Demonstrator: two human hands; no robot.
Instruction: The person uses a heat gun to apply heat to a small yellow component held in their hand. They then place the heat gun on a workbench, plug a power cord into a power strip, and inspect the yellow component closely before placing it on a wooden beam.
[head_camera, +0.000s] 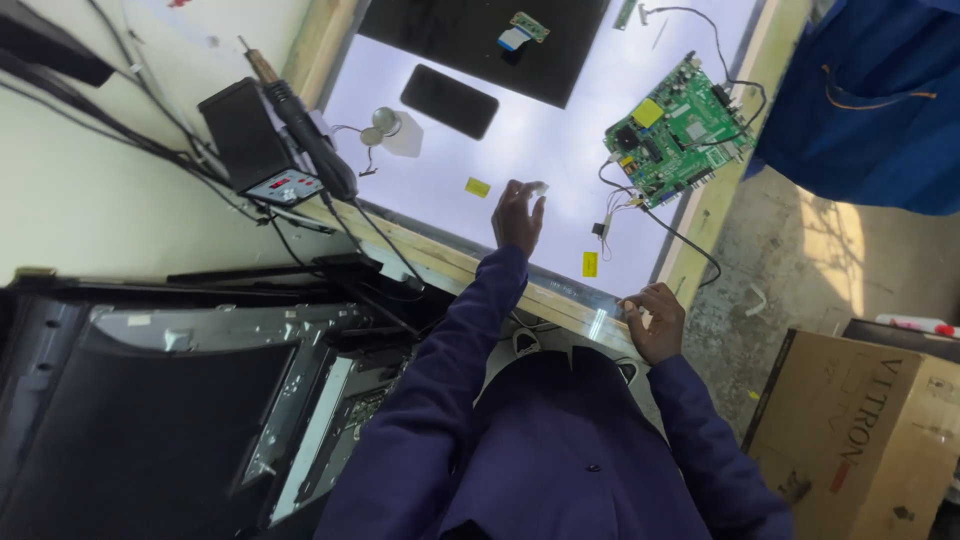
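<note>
The left hand (518, 215) pinches a small pale piece (539, 188) in its fingers over the lit white panel (540, 140) on the desk, while the right hand (655, 320), fingers curled, grips the panel's near edge, seemingly to steady it, with the green circuit board (680, 130) lying far right.

Sleeves: you wear long dark navy-purple sleeves reaching both wrists.
Garment: same dark cloth covers your chest, lower centre of frame, with one small button.
Hands: left hand (519, 215) and right hand (655, 320) bare, ungloved.
</note>
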